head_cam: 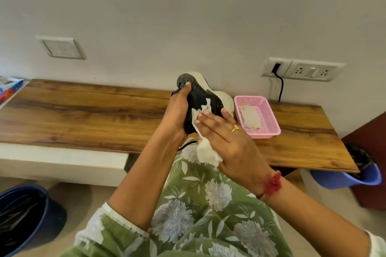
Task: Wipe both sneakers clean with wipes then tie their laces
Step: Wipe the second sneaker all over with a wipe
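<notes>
L hand [177,108] grips black, cream-soled sneaker [201,91]; R hand [227,142] flat, pressing crumpled white wipe [206,152] on it.

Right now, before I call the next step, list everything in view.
desk: one, brown wood, along the wall
sneaker: one, black and white, held above the desk
wipe: one, white, against the sneaker
basket: one, pink, on desk, right
spare wipes: a pile, white, in the basket
socket panel: one, white, wall at right
switch plate: one, white, wall at left
dark bin: one, dark blue, floor left
light bin: one, lighter blue, floor right
box: one, blue, desk's left edge
left hand: grips the sneaker
right hand: presses the wipe on it
</notes>
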`<act>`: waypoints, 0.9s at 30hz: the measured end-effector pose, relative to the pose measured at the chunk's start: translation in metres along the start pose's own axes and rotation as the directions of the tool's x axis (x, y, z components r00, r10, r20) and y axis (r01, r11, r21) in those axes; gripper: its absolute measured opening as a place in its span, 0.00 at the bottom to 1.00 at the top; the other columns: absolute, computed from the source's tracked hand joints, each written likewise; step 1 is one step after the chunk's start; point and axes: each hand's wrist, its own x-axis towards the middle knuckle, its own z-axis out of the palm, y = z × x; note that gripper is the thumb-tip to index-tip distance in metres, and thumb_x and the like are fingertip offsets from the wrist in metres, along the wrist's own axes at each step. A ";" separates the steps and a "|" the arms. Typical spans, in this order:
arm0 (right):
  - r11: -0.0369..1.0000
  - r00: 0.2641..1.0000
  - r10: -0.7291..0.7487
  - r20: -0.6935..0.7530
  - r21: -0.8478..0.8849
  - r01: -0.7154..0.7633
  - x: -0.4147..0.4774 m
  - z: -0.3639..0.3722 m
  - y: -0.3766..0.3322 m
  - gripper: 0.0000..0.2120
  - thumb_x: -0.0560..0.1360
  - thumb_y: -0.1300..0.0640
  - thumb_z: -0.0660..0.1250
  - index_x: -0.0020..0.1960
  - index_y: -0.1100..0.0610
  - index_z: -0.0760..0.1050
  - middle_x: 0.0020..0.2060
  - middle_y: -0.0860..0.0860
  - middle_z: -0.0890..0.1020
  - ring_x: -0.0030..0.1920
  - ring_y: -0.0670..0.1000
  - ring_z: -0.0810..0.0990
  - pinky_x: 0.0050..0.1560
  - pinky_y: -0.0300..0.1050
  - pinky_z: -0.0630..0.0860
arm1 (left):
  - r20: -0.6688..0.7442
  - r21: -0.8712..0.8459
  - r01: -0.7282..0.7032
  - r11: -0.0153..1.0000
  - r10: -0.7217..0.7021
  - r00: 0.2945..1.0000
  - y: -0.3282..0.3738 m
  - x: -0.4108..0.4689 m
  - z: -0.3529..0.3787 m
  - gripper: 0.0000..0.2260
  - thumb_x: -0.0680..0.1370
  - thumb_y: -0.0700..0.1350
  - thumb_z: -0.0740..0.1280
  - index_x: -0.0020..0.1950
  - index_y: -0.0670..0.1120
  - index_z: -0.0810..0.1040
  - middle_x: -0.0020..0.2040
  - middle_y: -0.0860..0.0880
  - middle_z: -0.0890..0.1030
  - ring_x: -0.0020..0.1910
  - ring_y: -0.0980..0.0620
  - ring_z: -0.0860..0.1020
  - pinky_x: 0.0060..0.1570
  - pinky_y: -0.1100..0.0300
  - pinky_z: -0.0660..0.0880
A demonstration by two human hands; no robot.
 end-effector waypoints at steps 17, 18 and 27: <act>0.911 0.937 0.329 -0.116 0.300 -0.282 0.008 0.002 -0.021 0.20 0.74 0.64 0.59 0.66 0.64 0.72 0.64 0.57 0.76 0.68 0.51 0.69 0.74 0.48 0.56 | 0.003 -0.050 0.026 0.998 -0.026 1.000 0.003 0.011 0.026 0.23 0.81 0.55 0.60 0.67 0.40 0.72 0.57 0.37 0.80 0.45 0.43 0.82 0.36 0.56 0.79; 0.901 0.936 0.333 -0.112 0.329 -0.282 0.006 -0.002 -0.020 0.19 0.75 0.63 0.59 0.65 0.64 0.73 0.62 0.57 0.77 0.67 0.50 0.71 0.74 0.48 0.57 | 0.001 -0.049 0.023 0.999 -0.023 1.000 0.003 0.012 0.026 0.23 0.81 0.55 0.60 0.68 0.40 0.72 0.58 0.37 0.80 0.49 0.41 0.82 0.40 0.53 0.80; 0.829 0.855 0.498 -0.140 0.367 -0.423 0.016 -0.017 -0.014 0.23 0.72 0.62 0.57 0.66 0.63 0.72 0.63 0.52 0.75 0.67 0.49 0.69 0.73 0.47 0.59 | 0.033 0.066 -0.029 0.997 0.027 0.999 -0.004 0.012 0.025 0.19 0.81 0.54 0.60 0.63 0.42 0.76 0.56 0.39 0.81 0.53 0.40 0.81 0.53 0.47 0.78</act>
